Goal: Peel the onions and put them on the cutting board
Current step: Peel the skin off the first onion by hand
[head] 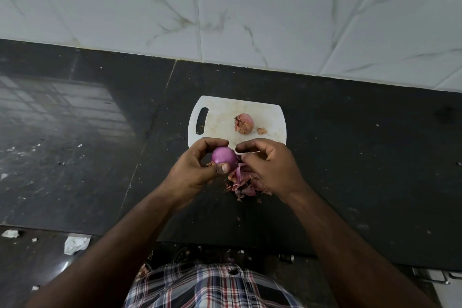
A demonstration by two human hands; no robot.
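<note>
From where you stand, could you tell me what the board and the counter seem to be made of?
Board: probably plastic. It is thin, white and matt, with a moulded handle slot and brownish stains. Counter: looks like polished dark stone, perhaps granite. It is near black and finely speckled, with a glossy reflection on its left part and a visible seam.

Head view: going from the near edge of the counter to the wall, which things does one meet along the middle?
Peel pile → peeled onion in the left hand, with the right hand pinching a strip of skin → unpeeled onion on the cutting board → tiled wall.
</note>
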